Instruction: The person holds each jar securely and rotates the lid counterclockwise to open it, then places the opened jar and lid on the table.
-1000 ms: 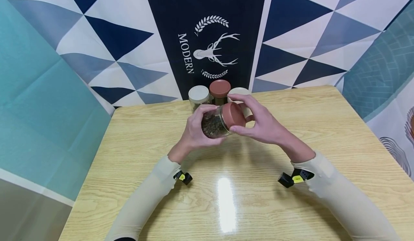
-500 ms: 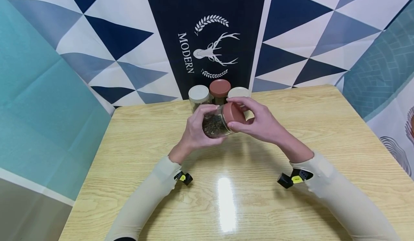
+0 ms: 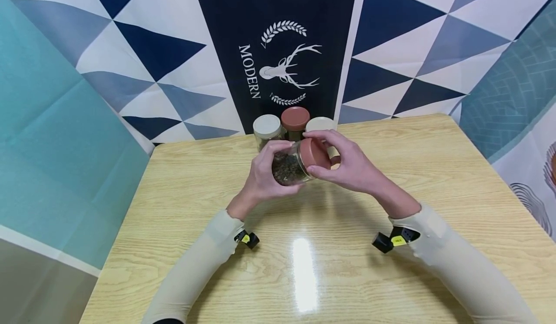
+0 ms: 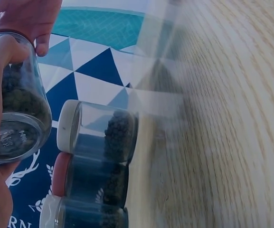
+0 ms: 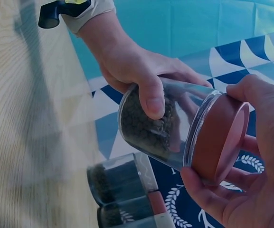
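A clear jar (image 3: 288, 165) with dark granules inside is held tilted above the table, its reddish-brown lid (image 3: 314, 153) toward the right. My left hand (image 3: 262, 174) grips the jar's body, thumb on one side and fingers round the other. With thumb and fingertips, my right hand (image 3: 349, 162) holds the lid's rim. In the right wrist view the lid (image 5: 220, 137) sits on the jar's mouth, and the granules lie toward the base. The left wrist view shows the jar's bottom (image 4: 20, 135) facing the camera.
Behind the hands, against the patterned backdrop, stand a white-lidded jar (image 3: 267, 127), a red-lidded jar (image 3: 296, 119) and another white-lidded jar (image 3: 321, 124). Each holds dark contents. The wooden table (image 3: 208, 275) spreads toward the front.
The right hand's thumb and fingers have shifted slightly round the lid, with the index finger a little lower. The jar has moved slightly right; the left hand stays nearly still.
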The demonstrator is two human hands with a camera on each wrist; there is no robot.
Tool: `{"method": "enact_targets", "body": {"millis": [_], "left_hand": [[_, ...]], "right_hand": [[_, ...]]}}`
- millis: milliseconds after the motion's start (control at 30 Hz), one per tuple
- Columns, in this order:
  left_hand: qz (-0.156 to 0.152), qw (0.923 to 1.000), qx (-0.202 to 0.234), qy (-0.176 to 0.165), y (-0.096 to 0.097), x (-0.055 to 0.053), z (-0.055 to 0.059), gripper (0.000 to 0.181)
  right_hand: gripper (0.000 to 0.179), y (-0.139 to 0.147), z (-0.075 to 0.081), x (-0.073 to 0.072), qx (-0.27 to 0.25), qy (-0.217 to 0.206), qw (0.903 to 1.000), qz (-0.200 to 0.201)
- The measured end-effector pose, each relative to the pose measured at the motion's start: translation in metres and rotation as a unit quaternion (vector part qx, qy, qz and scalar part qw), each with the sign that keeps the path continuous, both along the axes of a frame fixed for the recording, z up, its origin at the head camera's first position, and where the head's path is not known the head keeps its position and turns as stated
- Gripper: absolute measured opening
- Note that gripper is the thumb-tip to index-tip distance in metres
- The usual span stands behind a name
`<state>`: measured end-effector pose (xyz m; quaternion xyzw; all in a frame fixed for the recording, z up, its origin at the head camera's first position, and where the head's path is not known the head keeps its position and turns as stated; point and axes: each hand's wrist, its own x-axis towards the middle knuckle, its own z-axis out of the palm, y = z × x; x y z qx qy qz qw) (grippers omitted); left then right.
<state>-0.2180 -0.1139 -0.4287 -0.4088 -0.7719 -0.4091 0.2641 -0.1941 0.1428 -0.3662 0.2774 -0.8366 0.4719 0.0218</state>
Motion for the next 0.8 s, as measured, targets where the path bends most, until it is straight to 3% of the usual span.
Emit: {"method": "enact_targets", "body": {"millis": [333, 800], "left_hand": [[0.001, 0.9999, 0.000, -0.011, -0.0010, 0.0016, -0.0001, 0.096], [0.008, 0.9996, 0.013, -0.022, -0.0079, 0.0005, 0.0000, 0.097]], "right_hand": [[0.068, -0.0013, -0.0024, -0.0017, -0.001, 0.056, 0.9978, 0.036], [0.068, 0.0060, 0.0012, 0.0004, 0.004, 0.071, 0.9974, 0.011]]}}
